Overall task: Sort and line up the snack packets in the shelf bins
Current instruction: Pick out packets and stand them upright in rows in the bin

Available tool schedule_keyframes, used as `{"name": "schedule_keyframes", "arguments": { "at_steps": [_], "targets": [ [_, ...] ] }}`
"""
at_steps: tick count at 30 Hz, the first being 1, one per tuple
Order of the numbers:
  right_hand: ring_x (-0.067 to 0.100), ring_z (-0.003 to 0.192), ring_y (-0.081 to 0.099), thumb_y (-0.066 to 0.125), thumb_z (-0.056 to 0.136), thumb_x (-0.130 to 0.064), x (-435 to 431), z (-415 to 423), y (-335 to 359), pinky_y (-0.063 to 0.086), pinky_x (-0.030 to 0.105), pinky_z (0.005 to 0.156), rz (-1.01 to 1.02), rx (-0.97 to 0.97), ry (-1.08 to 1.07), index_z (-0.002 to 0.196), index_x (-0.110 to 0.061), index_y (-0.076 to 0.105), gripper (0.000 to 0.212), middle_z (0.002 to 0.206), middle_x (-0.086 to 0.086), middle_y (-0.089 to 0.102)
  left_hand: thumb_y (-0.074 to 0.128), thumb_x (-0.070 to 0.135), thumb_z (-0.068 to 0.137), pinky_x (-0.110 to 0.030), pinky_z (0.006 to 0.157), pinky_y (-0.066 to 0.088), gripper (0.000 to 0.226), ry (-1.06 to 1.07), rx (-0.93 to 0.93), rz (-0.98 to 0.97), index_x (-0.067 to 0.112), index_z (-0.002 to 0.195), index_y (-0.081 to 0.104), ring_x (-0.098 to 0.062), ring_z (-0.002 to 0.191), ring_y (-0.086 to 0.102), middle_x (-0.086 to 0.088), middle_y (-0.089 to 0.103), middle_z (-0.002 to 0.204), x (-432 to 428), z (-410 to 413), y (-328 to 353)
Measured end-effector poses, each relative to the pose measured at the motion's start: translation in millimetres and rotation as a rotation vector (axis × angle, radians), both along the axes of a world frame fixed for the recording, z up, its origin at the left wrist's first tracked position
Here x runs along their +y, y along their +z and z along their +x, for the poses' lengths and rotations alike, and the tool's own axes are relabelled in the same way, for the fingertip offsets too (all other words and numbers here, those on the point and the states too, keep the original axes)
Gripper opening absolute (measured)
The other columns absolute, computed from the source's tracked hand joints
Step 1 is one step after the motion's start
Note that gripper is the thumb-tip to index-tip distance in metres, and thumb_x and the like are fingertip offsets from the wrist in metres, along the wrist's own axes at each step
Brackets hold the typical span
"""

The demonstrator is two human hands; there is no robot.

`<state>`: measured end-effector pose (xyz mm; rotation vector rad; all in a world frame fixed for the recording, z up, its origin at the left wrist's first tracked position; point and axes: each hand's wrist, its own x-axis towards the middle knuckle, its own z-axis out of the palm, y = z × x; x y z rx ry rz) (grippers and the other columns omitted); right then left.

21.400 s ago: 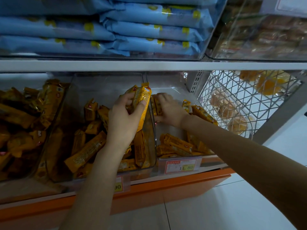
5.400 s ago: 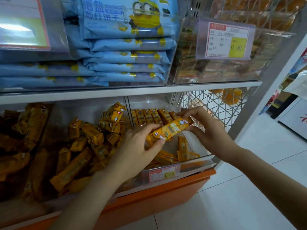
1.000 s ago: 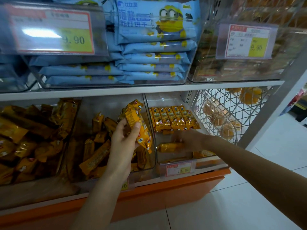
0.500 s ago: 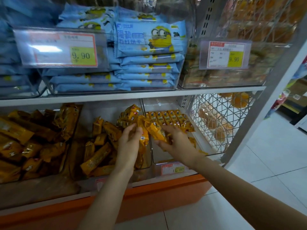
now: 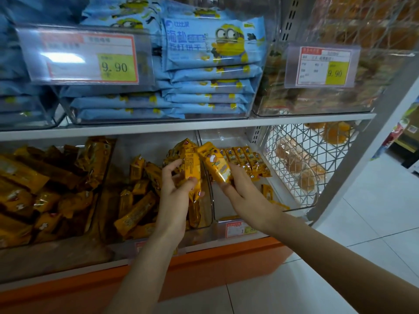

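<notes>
**Item:** small oblong yellow foil snack packet (image 5: 215, 165), in the right hand (image 5: 247, 198), whose fingers (image 5: 235, 175) are curled around its near end. It is held tilted above the clear dividing wall (image 5: 209, 200) between two bins.

**Companion:** second yellow packet (image 5: 192, 168), pinched upright by the left hand (image 5: 175, 200) between thumb and fingers. Whether more packets sit behind it is unclear.

**Handling (judged):** light, with slick, crinkly film and contents that probably crush. Best taken across the middle of the long sides, not by the crimped ends.

**Destination:** right-hand clear plastic bin (image 5: 303, 207), where a lined-up row of yellow packets (image 5: 246, 160) stands at the far end and a few loose ones lie nearer.

**Surroundings:**
- Middle clear bin (image 5: 108, 182), holding a jumble of yellow packets (image 5: 136, 214).
- White wire basket (image 5: 301, 159), at the right.
- Stacked blue biscuit packs (image 5: 213, 87), on the shelf above.
- Price label (image 5: 89, 57), in its clear holder.

**Obstructions (judged):** the white shelf board (image 5: 136, 129) overhead limits lift, and a careless reach may topple the finished row.
</notes>
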<state>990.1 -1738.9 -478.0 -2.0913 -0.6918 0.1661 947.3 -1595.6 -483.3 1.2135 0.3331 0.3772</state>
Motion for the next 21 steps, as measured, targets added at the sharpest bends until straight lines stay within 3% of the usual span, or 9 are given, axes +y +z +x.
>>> {"name": "schedule_keyframes", "arguments": {
  "at_steps": [1, 2, 4, 6, 9, 11, 15, 17, 21],
  "targets": [
    [0.009, 0.132, 0.027, 0.041, 0.1, -0.022, -0.1, -3.2, 1.8, 0.024, 0.026, 0.107, -0.007, 0.012, 0.006, 0.141, -0.025, 0.03, 0.042, 0.13, -0.01, 0.037, 0.051, 0.001, 0.093, -0.039, 0.076, 0.054, 0.04, 0.005, -0.001, 0.019, 0.036, 0.111, 0.051, -0.018, 0.092, 0.061, -0.004, 0.054, 0.115, -1.3, -0.2, 0.6],
    [0.01, 0.133, 0.03, 0.046, 0.098, -0.022, 0.2, -6.1, 3.5, 0.027, 0.027, 0.108, 0.01, 0.01, 0.006, 0.142, -0.026, 0.031, 0.046, 0.132, -0.01, 0.04, 0.049, 0.001, 0.094, -0.035, 0.072, 0.053, 0.039, 0.018, -0.003, 0.051, 0.038, 0.107, 0.052, -0.017, 0.092, 0.06, -0.001, 0.054, 0.112, -2.6, -0.4, 2.1],
    [0.011, 0.113, 0.051, 0.06, 0.091, -0.019, -1.3, -9.3, 11.1, 0.045, 0.03, 0.093, 0.112, 0.036, -0.03, 0.132, -0.029, 0.04, 0.046, 0.12, -0.007, 0.053, 0.045, 0.002, 0.096, -0.028, 0.067, 0.049, 0.037, 0.056, -0.001, 0.085, 0.038, 0.097, 0.054, -0.015, 0.094, 0.058, 0.003, 0.055, 0.108, -1.7, -2.2, 5.5],
    [0.009, 0.096, 0.058, 0.067, 0.086, -0.015, -7.1, -6.8, 21.6, 0.049, 0.023, 0.078, 0.187, 0.083, -0.034, 0.113, -0.031, 0.049, 0.037, 0.109, -0.003, 0.058, 0.042, 0.004, 0.097, -0.026, 0.065, 0.047, 0.034, 0.082, 0.006, 0.054, 0.033, 0.092, 0.058, -0.018, 0.098, 0.058, -0.003, 0.058, 0.112, 3.1, -3.0, 7.0],
    [0.016, 0.089, 0.058, 0.068, 0.083, -0.008, -19.8, 0.4, 41.1, 0.047, 0.028, 0.081, 0.168, 0.126, 0.02, 0.102, -0.028, 0.062, 0.027, 0.107, 0.012, 0.063, 0.038, 0.008, 0.098, -0.026, 0.064, 0.048, 0.037, 0.101, 0.034, -0.007, 0.029, 0.087, 0.065, -0.024, 0.107, 0.059, -0.007, 0.059, 0.122, 11.9, -2.9, 6.7],
    [0.021, 0.091, 0.06, 0.071, 0.079, -0.006, -24.3, 4.1, 50.3, 0.048, 0.033, 0.086, 0.168, 0.188, 0.01, 0.105, -0.023, 0.062, 0.032, 0.104, 0.008, 0.065, 0.042, 0.014, 0.099, -0.027, 0.065, 0.048, 0.031, 0.067, 0.026, 0.002, 0.03, 0.085, 0.066, -0.019, 0.108, 0.058, -0.003, 0.059, 0.124, 11.7, -5.9, 9.8],
    [0.013, 0.085, 0.064, 0.072, 0.078, -0.007, -22.2, 11.2, 56.3, 0.053, 0.024, 0.081, 0.339, 0.314, -0.115, 0.11, -0.012, 0.057, 0.036, 0.092, 0.002, 0.067, 0.062, 0.03, 0.087, -0.02, 0.066, 0.051, 0.007, -0.1, -0.012, 0.21, 0.032, 0.091, 0.067, -0.004, 0.094, 0.061, 0.004, 0.064, 0.107, 3.4, -15.3, 14.3],
    [0.015, 0.088, 0.065, 0.071, 0.08, -0.012, -15.1, 13.8, 53.6, 0.054, 0.025, 0.083, 0.451, 0.362, -0.191, 0.115, -0.007, 0.054, 0.039, 0.097, 0.008, 0.068, 0.071, 0.036, 0.077, -0.018, 0.067, 0.052, 0.014, -0.133, -0.027, 0.314, 0.035, 0.091, 0.068, -0.004, 0.087, 0.064, 0.0, 0.064, 0.106, -0.4, -16.6, 13.4],
    [0.014, 0.096, 0.066, 0.071, 0.08, -0.021, 6.3, 11.6, 39.6, 0.052, 0.022, 0.087, 0.591, 0.479, -0.249, 0.118, -0.002, 0.056, 0.045, 0.107, 0.011, 0.069, 0.075, 0.014, 0.078, -0.014, 0.059, 0.05, 0.023, -0.095, -0.076, 0.335, 0.03, 0.091, 0.066, -0.007, 0.075, 0.066, -0.006, 0.069, 0.093, -9.7, -17.7, 17.0]
  ]
}}
